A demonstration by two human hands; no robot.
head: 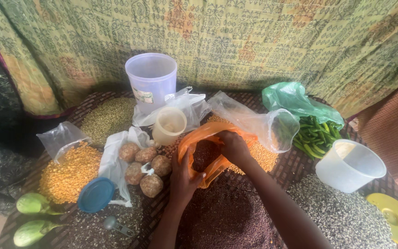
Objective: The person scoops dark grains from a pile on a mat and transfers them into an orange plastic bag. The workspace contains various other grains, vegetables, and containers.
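An orange plastic bag [198, 133] lies open at the middle of the mat, with dark reddish-brown grain [204, 154] inside it. My left hand [183, 177] grips the bag's near left edge. My right hand [234, 148] holds the bag's far right rim, fingers curled over it. A large heap of the same dark grain [226, 216] spreads on the mat just below both hands.
Around lie heaps of yellow split lentils [70, 173], green grain [109, 117] and grey seeds [342, 216]. Brown round balls [143, 168], a blue lid [96, 194], two green eggplants [33, 216], green chillies [316, 136], a clear tub [151, 78], a small cup [169, 125], a white bowl [349, 166] and a yellow lid [395, 219] surround them.
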